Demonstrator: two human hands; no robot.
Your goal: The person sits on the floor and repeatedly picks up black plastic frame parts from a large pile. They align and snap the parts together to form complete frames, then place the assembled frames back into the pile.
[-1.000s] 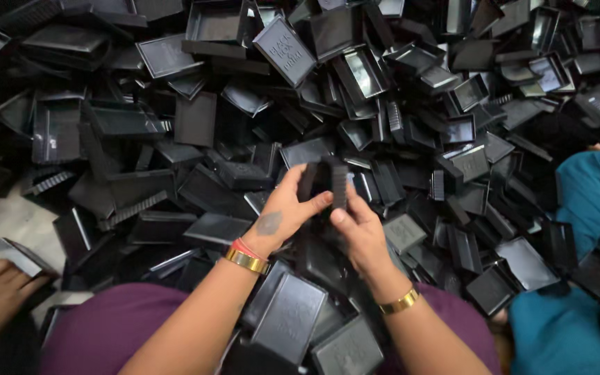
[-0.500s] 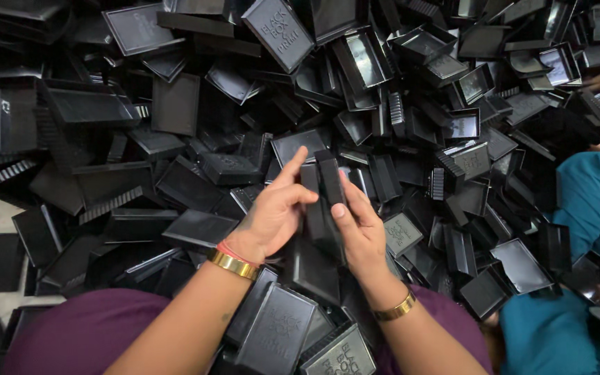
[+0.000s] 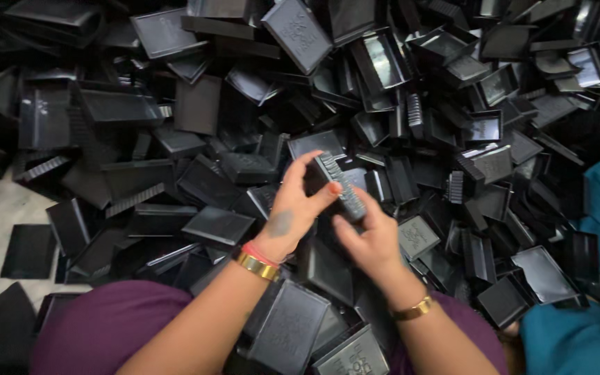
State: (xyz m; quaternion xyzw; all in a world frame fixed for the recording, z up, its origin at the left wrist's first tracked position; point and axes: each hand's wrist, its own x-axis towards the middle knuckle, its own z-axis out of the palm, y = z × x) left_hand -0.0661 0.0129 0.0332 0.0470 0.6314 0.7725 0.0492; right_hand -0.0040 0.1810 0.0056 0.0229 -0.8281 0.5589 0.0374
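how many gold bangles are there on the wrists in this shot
2. One gold bangle sits on the left wrist beside a red thread, below the left hand. The other gold bangle circles the right wrist, below the right hand. No others show.

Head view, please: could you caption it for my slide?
Both hands, left hand and right hand, hold a ridged black plastic piece above heaped black plastic trays.

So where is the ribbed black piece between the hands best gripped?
Probably across its long narrow edges near mid-length, coming from above: the ribbed black piece stands tilted, ribbed face up, clear of the pile. The left hand and right hand already pinch it so.
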